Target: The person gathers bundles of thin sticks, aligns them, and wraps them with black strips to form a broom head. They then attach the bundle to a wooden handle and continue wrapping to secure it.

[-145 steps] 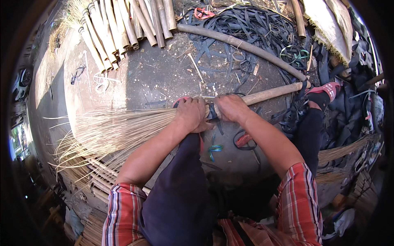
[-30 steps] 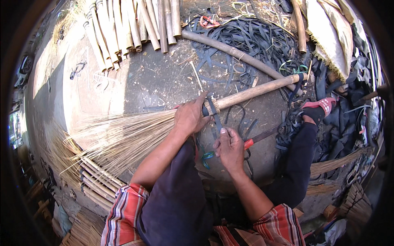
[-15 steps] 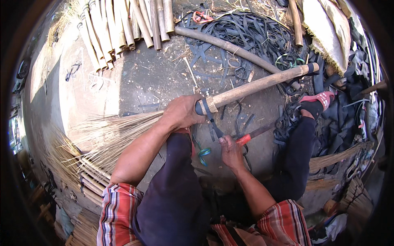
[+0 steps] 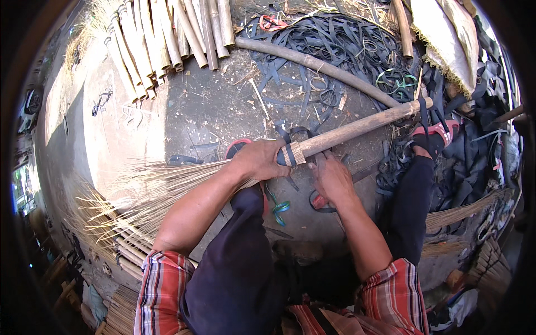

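My left hand point(image 4: 258, 159) is closed around the neck of a broom, where its straw bristles point(image 4: 167, 181) meet the wooden handle point(image 4: 363, 126). A black rubber strip point(image 4: 287, 154) wraps the binding there, and a loose length of it loops up on the far side. Just right of the binding, my right hand point(image 4: 333, 177) has its fingers curled in under the handle; what they pinch is hidden. The red handle of a knife point(image 4: 319, 202) shows below that hand, its dark blade on the other side. I cannot tell whether the knife is held or lies on the ground.
A long pole point(image 4: 318, 64) lies beyond the broom, beside a heap of black rubber strips point(image 4: 340, 42). Several wooden handles point(image 4: 162, 39) lie at the far left. My sandalled right foot point(image 4: 435, 137) is near the handle's end. Green ribbon point(image 4: 281, 207) lies between my legs.
My right hand has moved up and slightly right, from pulling a black strip below the binding to beneath the handle. The broom has shifted slightly right, and its far handle end sits lower.
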